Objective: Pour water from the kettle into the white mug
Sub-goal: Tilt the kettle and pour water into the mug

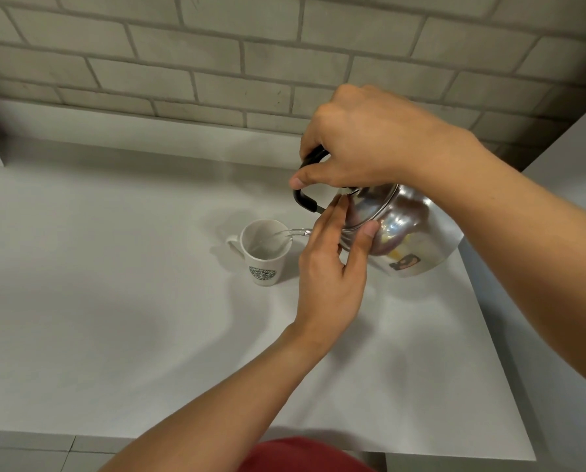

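Note:
A shiny steel kettle point(410, 233) is tilted to the left above the white counter point(114, 301). My right hand point(369, 144) is closed around its black handle point(305, 199) from above. My left hand point(332, 267) rests flat against the kettle's lid and front, fingers spread. A thin stream of water point(284, 233) runs from the spout into the white mug point(266, 252), which stands upright just left of the kettle with a green logo facing me and its handle to the left. The spout tip is mostly hidden behind my left hand.
A grey brick wall point(250, 63) rises behind the counter. The counter's right edge point(489, 335) runs diagonally close to the kettle. Its front edge point(182, 434) lies near me, above a red garment point(305, 454).

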Demonstrator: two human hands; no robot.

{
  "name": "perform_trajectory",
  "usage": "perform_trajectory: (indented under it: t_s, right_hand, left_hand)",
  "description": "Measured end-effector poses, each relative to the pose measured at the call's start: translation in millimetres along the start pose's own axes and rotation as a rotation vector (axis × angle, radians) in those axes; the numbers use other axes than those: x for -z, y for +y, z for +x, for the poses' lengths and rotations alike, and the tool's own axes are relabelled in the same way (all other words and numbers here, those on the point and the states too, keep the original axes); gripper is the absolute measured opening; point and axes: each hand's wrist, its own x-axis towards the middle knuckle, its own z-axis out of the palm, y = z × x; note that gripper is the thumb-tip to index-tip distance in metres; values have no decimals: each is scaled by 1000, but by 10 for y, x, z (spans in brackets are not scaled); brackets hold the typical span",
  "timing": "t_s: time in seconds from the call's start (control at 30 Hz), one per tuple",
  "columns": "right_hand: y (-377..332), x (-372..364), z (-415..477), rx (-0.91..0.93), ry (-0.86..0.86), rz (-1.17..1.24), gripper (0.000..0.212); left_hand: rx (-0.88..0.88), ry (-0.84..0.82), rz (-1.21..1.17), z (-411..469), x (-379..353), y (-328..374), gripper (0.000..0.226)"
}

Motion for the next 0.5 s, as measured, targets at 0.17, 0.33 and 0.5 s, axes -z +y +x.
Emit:
perform_trajectory:
  t_s: [0.17, 0.33, 0.5]
  right_hand:
    - [-53, 40, 34, 3, -34, -26, 45]
    - [-79, 49, 56, -3, -30, -30, 45]
    - [-96, 29, 71, -1, -20, -45, 45]
  left_hand:
    - [-7, 16, -27, 0, 10, 31, 53]
    - [1, 21, -25, 1, 31, 29, 54]
    - [4, 24, -35, -7, 44, 21, 54]
